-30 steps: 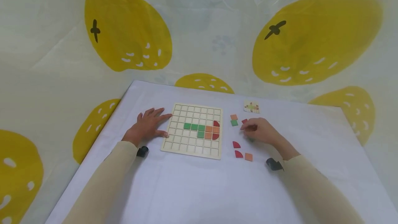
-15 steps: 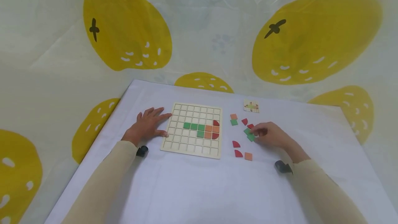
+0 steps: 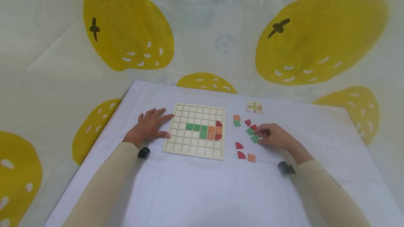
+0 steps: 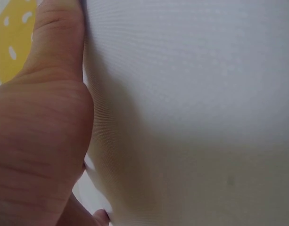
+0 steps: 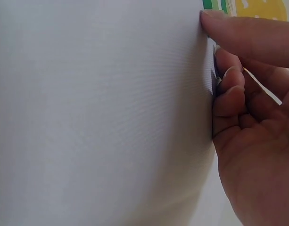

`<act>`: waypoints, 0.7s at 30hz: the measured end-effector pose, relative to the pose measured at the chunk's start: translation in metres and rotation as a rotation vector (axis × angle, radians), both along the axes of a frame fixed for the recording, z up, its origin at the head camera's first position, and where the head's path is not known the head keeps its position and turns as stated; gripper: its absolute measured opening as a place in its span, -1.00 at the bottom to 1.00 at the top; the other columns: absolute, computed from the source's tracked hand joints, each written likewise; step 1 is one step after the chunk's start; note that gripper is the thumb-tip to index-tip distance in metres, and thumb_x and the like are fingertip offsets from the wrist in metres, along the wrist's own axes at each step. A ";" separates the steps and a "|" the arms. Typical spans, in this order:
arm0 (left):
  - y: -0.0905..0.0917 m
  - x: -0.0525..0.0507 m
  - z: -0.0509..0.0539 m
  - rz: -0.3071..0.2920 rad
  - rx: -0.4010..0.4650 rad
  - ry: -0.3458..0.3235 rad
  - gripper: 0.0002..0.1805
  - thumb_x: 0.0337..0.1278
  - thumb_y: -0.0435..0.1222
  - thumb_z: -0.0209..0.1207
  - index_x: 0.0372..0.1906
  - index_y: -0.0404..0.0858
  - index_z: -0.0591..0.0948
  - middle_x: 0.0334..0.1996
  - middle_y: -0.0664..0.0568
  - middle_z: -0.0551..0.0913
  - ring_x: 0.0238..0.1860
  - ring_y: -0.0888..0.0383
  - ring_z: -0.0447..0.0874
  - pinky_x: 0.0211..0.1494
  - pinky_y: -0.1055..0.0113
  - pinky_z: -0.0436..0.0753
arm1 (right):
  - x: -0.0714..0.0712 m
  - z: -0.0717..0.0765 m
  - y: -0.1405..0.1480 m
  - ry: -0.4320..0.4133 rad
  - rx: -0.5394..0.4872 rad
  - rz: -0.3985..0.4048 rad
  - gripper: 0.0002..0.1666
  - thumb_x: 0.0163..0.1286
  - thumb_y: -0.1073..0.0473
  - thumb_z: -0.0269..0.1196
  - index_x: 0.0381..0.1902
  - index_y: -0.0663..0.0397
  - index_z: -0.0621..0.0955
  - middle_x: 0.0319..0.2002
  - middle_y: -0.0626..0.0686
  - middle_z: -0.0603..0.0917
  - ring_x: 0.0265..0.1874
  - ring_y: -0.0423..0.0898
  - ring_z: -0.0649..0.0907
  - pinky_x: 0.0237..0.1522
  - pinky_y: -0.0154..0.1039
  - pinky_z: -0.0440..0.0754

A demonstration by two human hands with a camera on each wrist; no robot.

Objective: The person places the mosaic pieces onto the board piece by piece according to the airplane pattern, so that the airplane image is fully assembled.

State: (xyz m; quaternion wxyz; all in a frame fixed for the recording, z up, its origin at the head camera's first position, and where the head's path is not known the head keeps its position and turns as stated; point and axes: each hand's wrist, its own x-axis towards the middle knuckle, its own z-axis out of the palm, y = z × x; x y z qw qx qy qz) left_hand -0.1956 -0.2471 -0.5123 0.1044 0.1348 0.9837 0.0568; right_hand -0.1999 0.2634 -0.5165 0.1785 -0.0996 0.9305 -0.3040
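Observation:
In the head view a pale square grid board lies on the white table, with green and orange squares and red quarter-round tiles in some of its cells. My left hand rests with spread fingers at the board's left edge, its thumb and index tip touching the rim. Right of the board, my right hand has thumb and index at a green square tile, low against the cloth. Another green square lies just beyond it. The right wrist view shows the thumb against a green tile's edge.
Beside the board lie an orange square, a green square and red quarter-round tiles. Nearer are more red quarter-rounds and an orange square. A small pattern card lies farther back.
My right hand has shifted right and nearer, uncovering red quarter-rounds and green squares. The two green squares, overlapping half a second ago, now lie farther apart. My left hand stays put.

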 end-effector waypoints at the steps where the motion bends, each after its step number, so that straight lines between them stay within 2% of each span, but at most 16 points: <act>1: 0.000 0.000 0.000 0.000 0.004 0.000 0.00 0.10 0.32 0.33 0.63 0.33 0.17 0.71 -0.02 0.04 0.67 -0.36 -0.05 0.52 -0.58 0.05 | 0.000 0.000 0.000 -0.001 0.003 -0.006 -0.59 0.27 0.14 0.51 0.08 0.03 0.73 -0.22 0.04 0.63 -0.15 -0.03 0.56 -0.11 -0.24 0.60; 7: 0.000 -0.001 -0.001 0.009 0.003 -0.011 0.00 0.11 0.32 0.33 0.64 0.35 0.16 0.72 0.00 0.02 0.68 -0.34 -0.08 0.54 -0.57 0.02 | 0.000 -0.002 0.000 0.017 0.018 -0.016 -0.62 0.27 0.11 0.52 0.03 0.01 0.74 -0.24 0.03 0.64 -0.17 -0.03 0.57 -0.14 -0.26 0.60; 13: 0.000 0.000 -0.001 0.005 0.005 -0.009 0.01 0.10 0.32 0.33 0.64 0.35 0.15 0.72 0.00 0.02 0.68 -0.34 -0.08 0.54 -0.57 0.03 | 0.004 -0.006 0.001 0.074 0.032 0.017 -0.61 0.25 0.05 0.54 0.00 0.02 0.75 -0.30 0.00 0.65 -0.22 -0.05 0.58 -0.18 -0.28 0.60; 21: -0.002 0.000 -0.002 0.004 0.003 -0.002 0.00 0.10 0.34 0.31 0.63 0.35 0.16 0.72 0.00 0.02 0.67 -0.34 -0.06 0.54 -0.57 0.04 | 0.010 -0.001 -0.005 0.086 0.062 0.032 -0.58 0.24 -0.01 0.55 0.01 0.00 0.77 -0.30 -0.03 0.68 -0.23 -0.07 0.61 -0.16 -0.27 0.63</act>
